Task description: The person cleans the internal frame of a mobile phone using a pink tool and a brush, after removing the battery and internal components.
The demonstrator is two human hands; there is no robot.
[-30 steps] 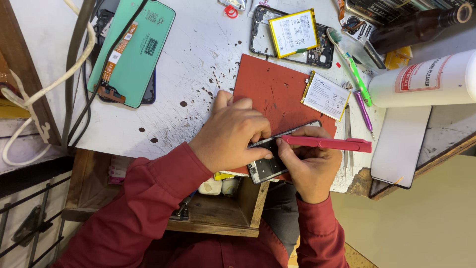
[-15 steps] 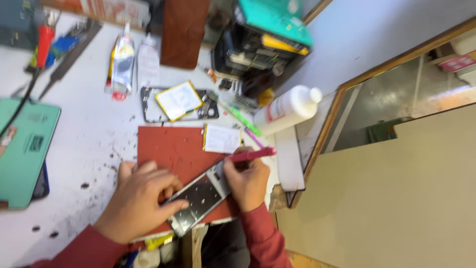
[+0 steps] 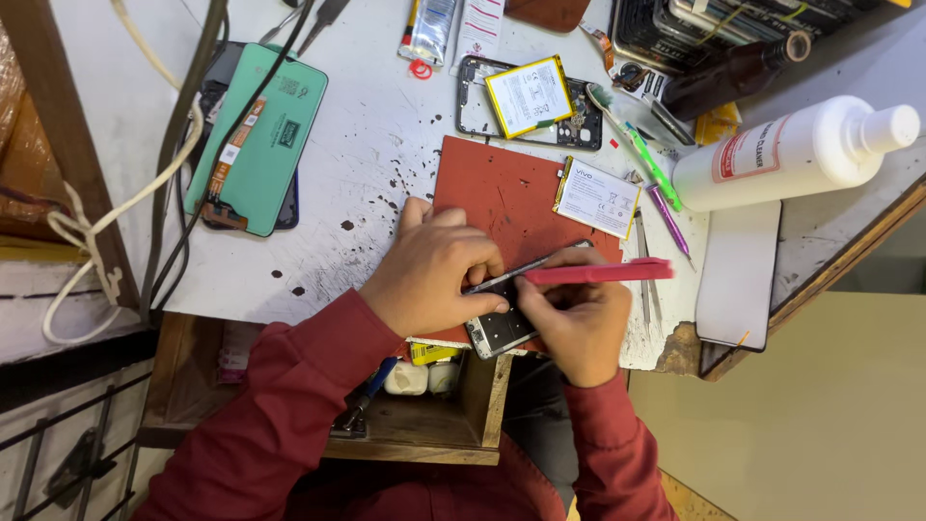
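While a phone frame (image 3: 499,328) is pinned against the red mat (image 3: 516,207) at the bench's near edge by the left hand (image 3: 434,270), a red-handled tool (image 3: 579,274) is gripped by the right hand (image 3: 577,323), its tip laid on the frame. A white battery (image 3: 598,198) is seen near the mat's far right corner.

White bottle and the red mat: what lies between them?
Head view: a white battery on the red mat's edge, then green and purple pens beside the white bottle.

White bottle (image 3: 791,154) lies right with red-white label (image 3: 748,154) — green-backed screen (image 3: 258,135) left.
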